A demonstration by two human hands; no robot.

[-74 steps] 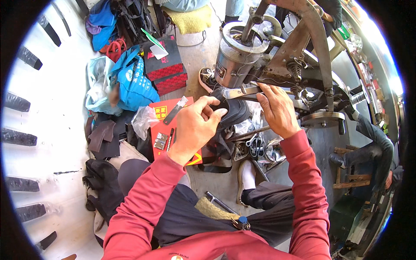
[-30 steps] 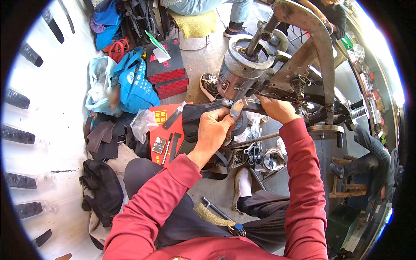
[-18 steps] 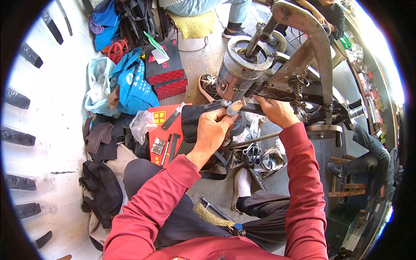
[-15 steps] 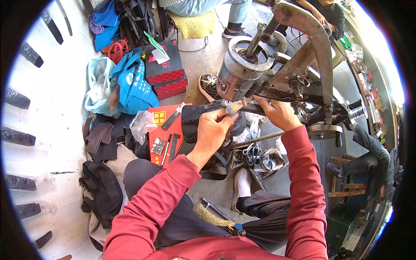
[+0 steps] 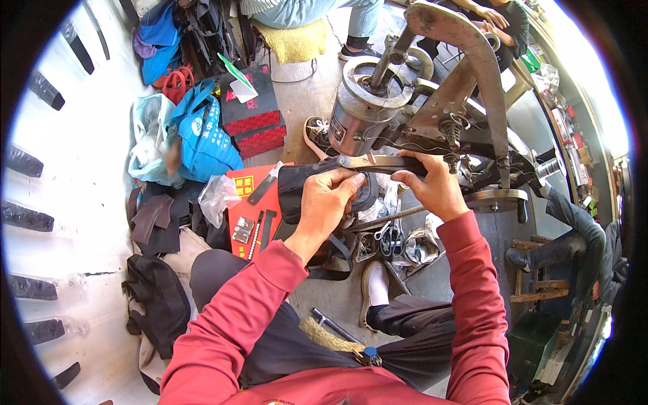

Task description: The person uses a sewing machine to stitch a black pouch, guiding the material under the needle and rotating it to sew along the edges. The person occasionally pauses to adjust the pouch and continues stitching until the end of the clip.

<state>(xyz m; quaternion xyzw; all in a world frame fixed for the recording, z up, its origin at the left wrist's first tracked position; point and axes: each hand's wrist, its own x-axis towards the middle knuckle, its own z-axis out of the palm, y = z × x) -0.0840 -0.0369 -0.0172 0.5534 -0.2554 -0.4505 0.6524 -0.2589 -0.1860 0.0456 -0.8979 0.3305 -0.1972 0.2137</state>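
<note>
Beside the metal cylinder, the left grip pinches black material, the right a smooth bar.

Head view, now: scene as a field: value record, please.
left hand: fingers pinching black fabric item
right hand: thumb and fingers around narrow metal arm
machine: sewing machine with crank wheel
left of hands: red sheet; farther up, blue bag and stacked black-and-red boxes
other person: pale-blue jeans at top edge
</note>
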